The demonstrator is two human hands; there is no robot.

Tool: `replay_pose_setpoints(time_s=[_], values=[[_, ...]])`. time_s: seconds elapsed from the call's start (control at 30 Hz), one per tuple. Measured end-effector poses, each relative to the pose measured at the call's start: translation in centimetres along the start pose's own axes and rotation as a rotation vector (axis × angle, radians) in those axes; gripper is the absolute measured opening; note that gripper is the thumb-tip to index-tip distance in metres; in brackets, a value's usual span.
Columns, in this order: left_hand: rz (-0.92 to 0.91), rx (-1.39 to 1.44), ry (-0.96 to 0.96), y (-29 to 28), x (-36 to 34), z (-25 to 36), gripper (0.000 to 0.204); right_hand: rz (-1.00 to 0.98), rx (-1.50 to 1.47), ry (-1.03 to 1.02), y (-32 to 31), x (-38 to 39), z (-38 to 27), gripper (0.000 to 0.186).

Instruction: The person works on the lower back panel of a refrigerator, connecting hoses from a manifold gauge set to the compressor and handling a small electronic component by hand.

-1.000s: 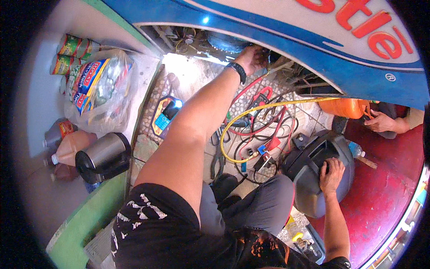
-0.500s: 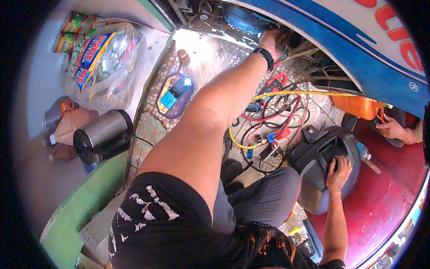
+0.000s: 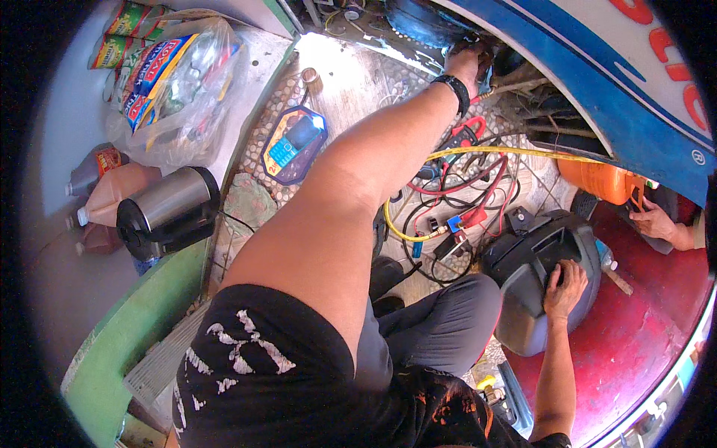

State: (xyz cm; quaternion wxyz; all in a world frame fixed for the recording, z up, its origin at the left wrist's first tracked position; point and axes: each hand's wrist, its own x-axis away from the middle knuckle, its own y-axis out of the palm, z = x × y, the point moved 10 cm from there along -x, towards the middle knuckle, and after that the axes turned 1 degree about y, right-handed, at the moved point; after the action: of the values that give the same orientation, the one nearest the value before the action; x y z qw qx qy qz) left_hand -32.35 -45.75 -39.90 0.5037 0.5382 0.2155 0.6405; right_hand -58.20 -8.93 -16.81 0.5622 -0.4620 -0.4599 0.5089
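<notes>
My left hand (image 3: pixel 464 61) reaches into a dark recess of the blue appliance (image 3: pixel 612 75), beside a blue rounded metal part (image 3: pixel 418 22) and pipes; its fingertips are hidden in shadow. My right hand (image 3: pixel 564 287) lies with bent, slightly parted fingers on a black moulded plastic case (image 3: pixel 523 313). Below the recess lie tangled hoses and cables (image 3: pixel 485 194), a red-jawed meter (image 3: pixel 457 142), a red-and-blue fitting (image 3: pixel 469 218) and a long yellow hose (image 3: pixel 508 148). A keypad phone (image 3: pixel 287 149) rests on an octagonal item (image 3: pixel 310 164) left of my forearm.
A bagged bundle (image 3: pixel 175 82), cans (image 3: pixel 119 52), jugs (image 3: pixel 116 194) and a steel-and-black kettle (image 3: pixel 164 213) line the left side, above a green ledge (image 3: pixel 112 343). At right, another person's hand (image 3: pixel 653 224) is at an orange container (image 3: pixel 594 179) over a red surface (image 3: pixel 627 336).
The view has shifted, so floor items appear higher. My left hand appears farther up and right, still inside the recess. My right hand stays on the case.
</notes>
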Motion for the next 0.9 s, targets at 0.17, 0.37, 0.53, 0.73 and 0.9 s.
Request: replay_pose_setpoints(time_s=[0.17, 0.37, 0.53, 0.73, 0.9], values=[[-0.026, 0.034, -0.065, 0.0, -0.8, -0.8, 0.015, 0.002, 0.001, 0.0, 0.0, 0.0, 0.0, 0.017], [0.011, -0.011, -0.035, -1.1, -1.2, -1.1, 0.017, 0.01, -0.011, 0.008, 0.1, 0.1, 0.2, 0.016], [-0.022, -0.138, -0.088, -1.6, -1.8, -0.9, 0.012, -0.004, -0.034, 0.011, -0.1, -0.2, -0.2, 0.015], [0.105, -0.784, 0.269, -7.5, -3.7, 6.9, 0.026, 0.055, -0.028, -0.024, -0.3, -0.5, -0.3, 0.014], [0.145, -0.826, -0.02, -4.9, -2.6, 9.5, 0.017, 0.024, -0.034, 0.009, -0.4, -0.2, 0.0, 0.013]])
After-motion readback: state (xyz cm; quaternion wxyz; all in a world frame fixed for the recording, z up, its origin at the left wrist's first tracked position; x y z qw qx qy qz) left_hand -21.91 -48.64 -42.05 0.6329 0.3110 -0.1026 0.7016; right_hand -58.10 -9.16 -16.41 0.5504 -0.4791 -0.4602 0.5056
